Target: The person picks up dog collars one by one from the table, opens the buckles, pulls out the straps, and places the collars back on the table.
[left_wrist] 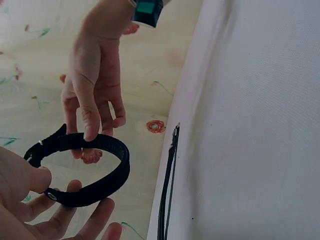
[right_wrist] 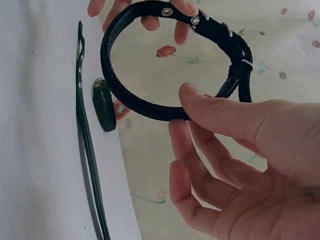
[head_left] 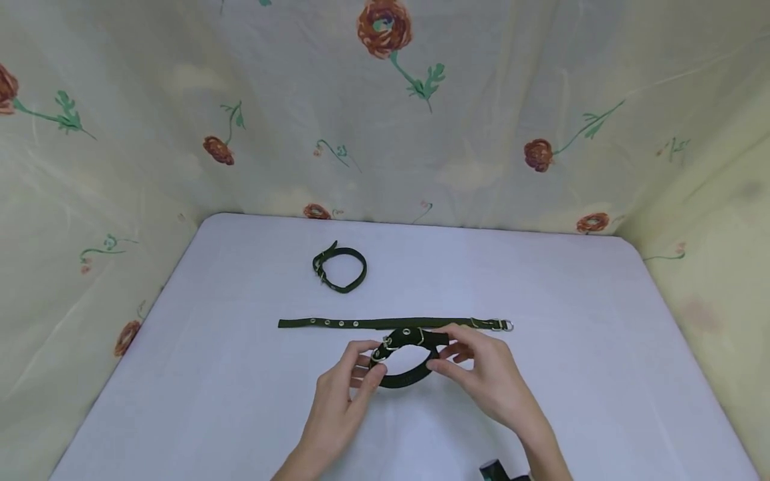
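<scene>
Between both hands is a dark pet collar [head_left: 404,381], buckled into a loop and raised off the table. My left hand [head_left: 339,394] pinches its left side beside the buckle, thumb in front. On the opposite side, my right hand [head_left: 490,374] pinches the band between thumb and fingers, close to the strap's loose end. Metal eyelets and the buckle show along the band in the right wrist view [right_wrist: 167,11]. Just behind the hands, a second collar [head_left: 343,324] lies stretched out straight, its eyelets to the left and its buckle and ring to the right.
Farther back on the white table [head_left: 571,401] lies a third collar [head_left: 365,267], buckled into a loop. Floral cloth [head_left: 469,100] hangs around the back and sides. A dark wrist device [head_left: 494,470] shows at the lower edge near the right forearm.
</scene>
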`<move>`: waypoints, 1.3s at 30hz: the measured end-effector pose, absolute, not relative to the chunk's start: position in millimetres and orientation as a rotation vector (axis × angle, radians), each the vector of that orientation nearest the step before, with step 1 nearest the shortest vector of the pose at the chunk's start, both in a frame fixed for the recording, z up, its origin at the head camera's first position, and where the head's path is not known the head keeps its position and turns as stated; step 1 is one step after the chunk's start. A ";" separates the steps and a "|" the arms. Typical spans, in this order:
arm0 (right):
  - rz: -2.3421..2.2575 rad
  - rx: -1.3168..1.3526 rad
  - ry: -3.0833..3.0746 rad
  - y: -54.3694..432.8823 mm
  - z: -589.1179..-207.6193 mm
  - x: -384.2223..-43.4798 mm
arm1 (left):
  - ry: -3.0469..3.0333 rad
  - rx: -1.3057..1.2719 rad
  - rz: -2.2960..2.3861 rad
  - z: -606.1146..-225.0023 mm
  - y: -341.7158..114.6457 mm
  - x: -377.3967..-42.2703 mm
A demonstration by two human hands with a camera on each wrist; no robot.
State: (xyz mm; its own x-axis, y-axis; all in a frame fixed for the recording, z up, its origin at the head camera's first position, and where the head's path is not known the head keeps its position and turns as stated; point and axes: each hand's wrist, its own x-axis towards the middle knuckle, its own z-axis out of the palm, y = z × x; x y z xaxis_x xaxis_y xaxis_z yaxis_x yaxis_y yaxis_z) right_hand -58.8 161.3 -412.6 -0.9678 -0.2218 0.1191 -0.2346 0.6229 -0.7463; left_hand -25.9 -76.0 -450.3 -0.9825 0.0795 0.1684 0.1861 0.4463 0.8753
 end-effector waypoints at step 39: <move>1.025 0.548 -2.819 153.2 -402.6 -49.8 | -2.422 -0.382 -1.443 -444.9 -70.6 -32.5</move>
State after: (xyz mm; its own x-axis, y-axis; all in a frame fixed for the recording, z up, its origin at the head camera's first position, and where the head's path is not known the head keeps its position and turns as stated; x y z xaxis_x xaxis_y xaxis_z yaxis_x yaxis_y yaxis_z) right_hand -49.8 153.2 -402.6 -0.9312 -0.3007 0.2059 -0.3627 0.7098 -0.6039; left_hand -32.5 -70.6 -444.9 -0.9211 0.0751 0.3820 0.3718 0.4615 0.8055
